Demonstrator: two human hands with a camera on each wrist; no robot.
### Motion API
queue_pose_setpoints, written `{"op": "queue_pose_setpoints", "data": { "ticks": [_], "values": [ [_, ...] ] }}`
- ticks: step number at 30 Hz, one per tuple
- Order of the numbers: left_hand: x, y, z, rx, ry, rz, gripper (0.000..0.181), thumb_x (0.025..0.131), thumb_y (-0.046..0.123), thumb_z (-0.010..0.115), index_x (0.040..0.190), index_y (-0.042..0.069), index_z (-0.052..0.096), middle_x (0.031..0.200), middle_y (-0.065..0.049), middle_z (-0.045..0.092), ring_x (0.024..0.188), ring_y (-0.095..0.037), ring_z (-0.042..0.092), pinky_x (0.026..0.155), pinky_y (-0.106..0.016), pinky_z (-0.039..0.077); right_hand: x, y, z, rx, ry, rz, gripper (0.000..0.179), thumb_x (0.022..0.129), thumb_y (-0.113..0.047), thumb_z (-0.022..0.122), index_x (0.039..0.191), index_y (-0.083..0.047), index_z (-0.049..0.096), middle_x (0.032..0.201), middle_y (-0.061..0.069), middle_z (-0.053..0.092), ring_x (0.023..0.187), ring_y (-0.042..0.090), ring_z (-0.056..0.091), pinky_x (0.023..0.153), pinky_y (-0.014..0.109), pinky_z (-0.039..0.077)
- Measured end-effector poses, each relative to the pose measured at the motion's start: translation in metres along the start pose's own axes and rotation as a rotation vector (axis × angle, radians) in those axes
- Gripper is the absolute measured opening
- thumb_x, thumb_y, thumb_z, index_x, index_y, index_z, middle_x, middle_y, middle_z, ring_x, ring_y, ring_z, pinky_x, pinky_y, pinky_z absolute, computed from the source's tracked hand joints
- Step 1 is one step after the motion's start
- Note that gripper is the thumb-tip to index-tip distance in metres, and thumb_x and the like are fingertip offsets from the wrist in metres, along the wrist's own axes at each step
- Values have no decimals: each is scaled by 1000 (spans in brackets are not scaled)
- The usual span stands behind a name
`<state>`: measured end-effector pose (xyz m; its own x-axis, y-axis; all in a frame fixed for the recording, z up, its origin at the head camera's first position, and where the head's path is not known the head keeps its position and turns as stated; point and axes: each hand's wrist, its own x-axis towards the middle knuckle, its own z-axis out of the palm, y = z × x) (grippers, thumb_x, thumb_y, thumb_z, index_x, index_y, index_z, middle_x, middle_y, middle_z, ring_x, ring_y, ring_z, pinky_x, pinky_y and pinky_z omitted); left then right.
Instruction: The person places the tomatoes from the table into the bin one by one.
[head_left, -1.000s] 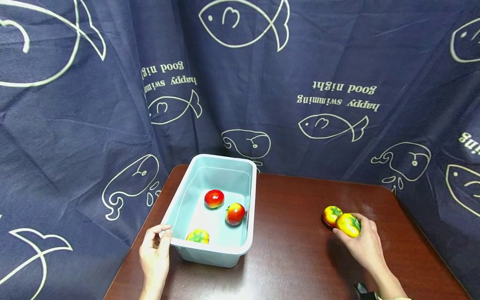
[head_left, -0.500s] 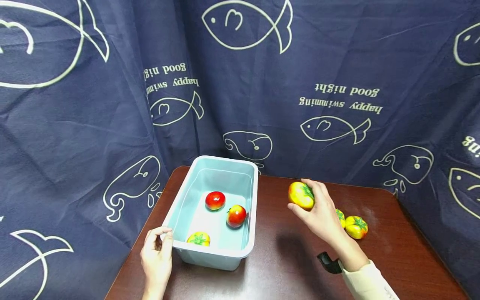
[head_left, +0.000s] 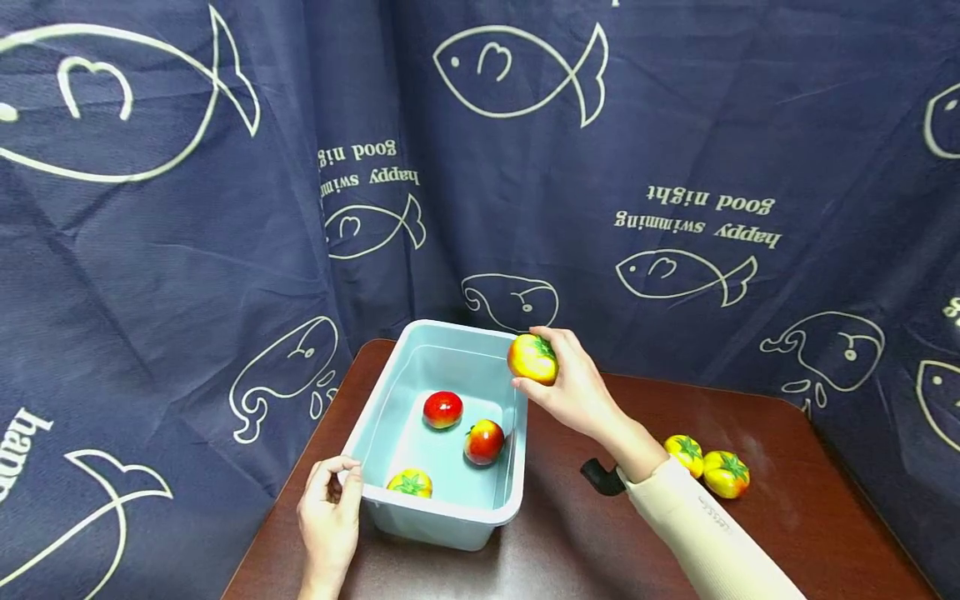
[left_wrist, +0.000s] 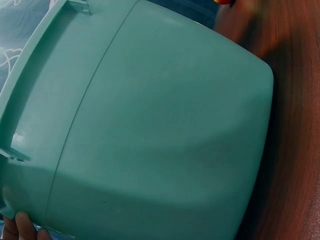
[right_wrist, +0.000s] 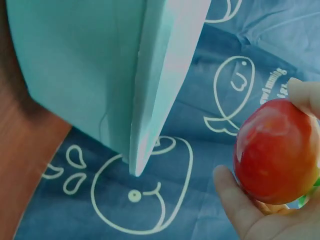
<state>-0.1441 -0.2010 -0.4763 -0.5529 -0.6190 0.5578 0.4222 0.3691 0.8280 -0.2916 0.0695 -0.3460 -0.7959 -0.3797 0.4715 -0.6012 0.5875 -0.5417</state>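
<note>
Tomato (head_left: pixel 528 359), round, glossy, pinched by right hand (head_left: pixel 576 392); left hand (head_left: pixel 332 517) grips smooth bin (head_left: pixel 431 528).

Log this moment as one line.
left hand: grips bin rim; right hand: holds fruit near bin; in bin: three fruits visible; on table: two fruits

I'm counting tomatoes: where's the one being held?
In the head view, that tomato is just right of center, in the right hand, near the far right corner of the light-blue tub.
</note>
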Motion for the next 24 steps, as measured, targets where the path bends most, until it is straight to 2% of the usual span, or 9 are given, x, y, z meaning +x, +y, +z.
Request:
{"op": "queue_pose_setpoints", "data": {
  "ticks": [8, 16, 24],
  "values": [
    [-3, -2, 1, 7, -8, -26, 14, 81, -15, 65, 87, -3, 66, 84, 4, 55, 64, -3, 44, 56, -17, 35, 14, -1, 14, -20, -76, 24, 69, 76, -26, 81, 134, -10, 50, 120, 10, 53, 99, 25, 54, 82, 38, 47],
    [-4, -1, -1, 21, 9, -37, 14, 81, -16, 65, 88, -3, 66, 85, 5, 56, 64, -1, 43, 56, -18, 34, 27, -18, 23, -30, -147, 10, 68, 77, -28, 80, 136, -11, 49, 120, 8, 54, 99, 24, 54, 82, 36, 49],
    [-3, -2, 0, 10, 6, -36, 14, 81, -16, 64, 88, -4, 65, 85, 5, 55, 65, -2, 44, 57, -17, 35, 41, -32, 35, -20, -165, -26, 68, 75, -20, 81, 135, -8, 51, 124, 11, 55, 103, 26, 55, 87, 38, 48]
  ]
}}
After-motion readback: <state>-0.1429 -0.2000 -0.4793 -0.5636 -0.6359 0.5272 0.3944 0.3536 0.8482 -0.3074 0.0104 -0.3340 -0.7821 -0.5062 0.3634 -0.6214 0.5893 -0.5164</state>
